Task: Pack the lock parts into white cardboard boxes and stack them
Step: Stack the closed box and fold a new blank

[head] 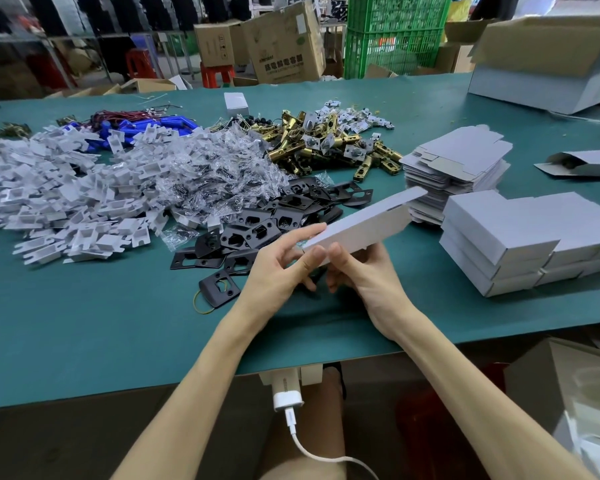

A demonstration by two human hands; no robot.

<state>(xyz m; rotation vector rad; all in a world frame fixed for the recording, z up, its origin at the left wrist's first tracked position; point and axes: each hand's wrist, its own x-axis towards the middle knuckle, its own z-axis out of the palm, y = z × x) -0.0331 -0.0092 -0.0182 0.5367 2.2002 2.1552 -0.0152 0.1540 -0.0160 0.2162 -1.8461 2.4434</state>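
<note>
Head view: left hand [281, 271] and right hand [364, 275] both pinch near end of white cardboard box [368, 221], tilted above green surface [118, 323]; stacked boxes [520, 237] at right.

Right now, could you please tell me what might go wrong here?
The flat white cardboard box, held only at its near end by the left hand and right hand, might bend or slip. Its far end hangs close to the stack of flat white box blanks and could nudge them.
</note>
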